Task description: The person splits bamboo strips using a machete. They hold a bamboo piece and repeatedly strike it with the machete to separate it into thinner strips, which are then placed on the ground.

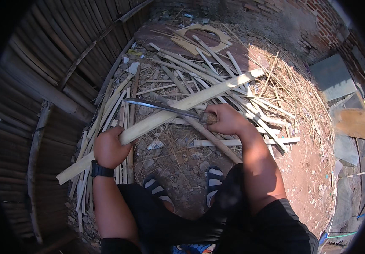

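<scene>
A long, pale split bamboo strip [157, 120] slants across in front of me, from the lower left up to the upper right. My left hand [111, 147], with a dark watch on its wrist, is closed around the strip near its lower end. Closed on the wooden handle of a machete [165, 106] is my right hand [227, 120]. The dark, curved blade points left and crosses over the strip's upper face, tip beyond its far edge. Whether the edge touches the bamboo, I cannot tell.
Many bamboo strips [216, 76] lie heaped ahead, with straw shavings [305, 106] to the right. A pole [218, 146] slants toward my feet. A bamboo wall [42, 84] stands at left, a brick wall [275, 25] behind. Flat panels [334, 76] lean at right.
</scene>
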### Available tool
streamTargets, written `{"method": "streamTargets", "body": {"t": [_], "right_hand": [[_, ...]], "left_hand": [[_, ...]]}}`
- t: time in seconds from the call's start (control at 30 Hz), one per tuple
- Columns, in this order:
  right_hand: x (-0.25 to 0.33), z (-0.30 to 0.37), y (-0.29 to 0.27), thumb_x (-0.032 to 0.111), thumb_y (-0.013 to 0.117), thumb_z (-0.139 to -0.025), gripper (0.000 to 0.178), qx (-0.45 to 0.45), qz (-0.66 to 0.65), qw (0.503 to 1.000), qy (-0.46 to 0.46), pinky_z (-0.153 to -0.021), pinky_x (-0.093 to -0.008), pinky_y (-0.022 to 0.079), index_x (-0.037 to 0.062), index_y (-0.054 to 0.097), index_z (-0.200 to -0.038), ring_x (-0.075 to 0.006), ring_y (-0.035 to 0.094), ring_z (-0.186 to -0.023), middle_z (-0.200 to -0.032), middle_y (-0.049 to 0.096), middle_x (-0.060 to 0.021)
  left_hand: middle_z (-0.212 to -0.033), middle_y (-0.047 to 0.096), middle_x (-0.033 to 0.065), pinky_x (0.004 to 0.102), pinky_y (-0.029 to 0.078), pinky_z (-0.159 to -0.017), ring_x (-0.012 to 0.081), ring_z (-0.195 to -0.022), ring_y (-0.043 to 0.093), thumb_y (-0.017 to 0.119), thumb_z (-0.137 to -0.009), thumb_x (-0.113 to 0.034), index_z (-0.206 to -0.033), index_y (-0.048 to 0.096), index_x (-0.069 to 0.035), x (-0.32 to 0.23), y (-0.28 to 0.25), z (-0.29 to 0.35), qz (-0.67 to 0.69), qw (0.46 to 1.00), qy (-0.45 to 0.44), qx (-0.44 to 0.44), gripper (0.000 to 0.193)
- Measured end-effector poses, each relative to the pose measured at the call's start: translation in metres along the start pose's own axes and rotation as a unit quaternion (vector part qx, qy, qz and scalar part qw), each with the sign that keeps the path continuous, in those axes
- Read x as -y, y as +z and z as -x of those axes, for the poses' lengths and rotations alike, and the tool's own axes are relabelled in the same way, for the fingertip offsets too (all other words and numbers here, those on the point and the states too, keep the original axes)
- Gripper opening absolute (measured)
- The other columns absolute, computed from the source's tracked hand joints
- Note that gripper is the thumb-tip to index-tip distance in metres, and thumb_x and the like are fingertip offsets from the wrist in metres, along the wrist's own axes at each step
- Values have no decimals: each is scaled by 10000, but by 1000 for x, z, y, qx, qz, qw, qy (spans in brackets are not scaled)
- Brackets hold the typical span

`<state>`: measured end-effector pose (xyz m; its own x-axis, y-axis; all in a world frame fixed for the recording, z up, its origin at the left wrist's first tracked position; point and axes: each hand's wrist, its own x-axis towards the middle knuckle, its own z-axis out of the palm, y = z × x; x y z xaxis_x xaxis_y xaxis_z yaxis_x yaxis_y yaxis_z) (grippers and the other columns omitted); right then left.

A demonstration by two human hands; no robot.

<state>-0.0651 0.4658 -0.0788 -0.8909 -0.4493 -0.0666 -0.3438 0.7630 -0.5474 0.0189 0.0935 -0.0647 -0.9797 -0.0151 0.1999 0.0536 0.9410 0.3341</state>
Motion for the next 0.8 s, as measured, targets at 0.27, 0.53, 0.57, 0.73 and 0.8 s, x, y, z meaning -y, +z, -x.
{"method": "streamTargets", "body": {"t": [0.27,0.53,0.57,0.73,0.8], "right_hand": [[8,17,-13,255,745,-791,437,-77,51,992,86,-848,-471,523,28,649,-1152,-402,677,-950,-962,700,-262],[-41,25,-41,174,748,-811,401,-98,-96,985,103,-721,-381,503,51,658,-1182,-243,634,-729,-797,673,-160],[-41,25,-40,174,743,-815,417,-123,-100,981,110,-725,-380,505,54,655,-1204,-242,636,-735,-808,675,-163],[25,19,-18,183,728,-766,496,-25,21,999,31,-812,-436,527,89,652,-1248,-362,690,-914,-944,705,-218],[35,20,-12,205,750,-729,417,-8,107,993,-42,-773,-469,515,79,667,-1118,-423,661,-877,-900,694,-221]], "left_hand": [[-831,715,164,466,549,-692,378,-775,694,865,-698,-310,-918,742,-61,-11,2,-11,17,1000,-14,-14,354],[-800,703,193,424,533,-662,369,-739,694,877,-717,-241,-917,723,-16,-8,-1,-7,88,992,13,-95,338],[-800,703,194,421,533,-661,366,-734,694,875,-719,-234,-918,722,-13,-11,-1,-10,78,992,11,-100,334],[-829,712,192,466,541,-676,391,-760,692,871,-718,-274,-942,738,-32,-7,-3,-6,94,992,-23,-82,356],[-826,712,191,468,541,-676,393,-761,692,869,-720,-272,-940,733,-34,-7,4,-6,99,991,-13,-95,351]]}}
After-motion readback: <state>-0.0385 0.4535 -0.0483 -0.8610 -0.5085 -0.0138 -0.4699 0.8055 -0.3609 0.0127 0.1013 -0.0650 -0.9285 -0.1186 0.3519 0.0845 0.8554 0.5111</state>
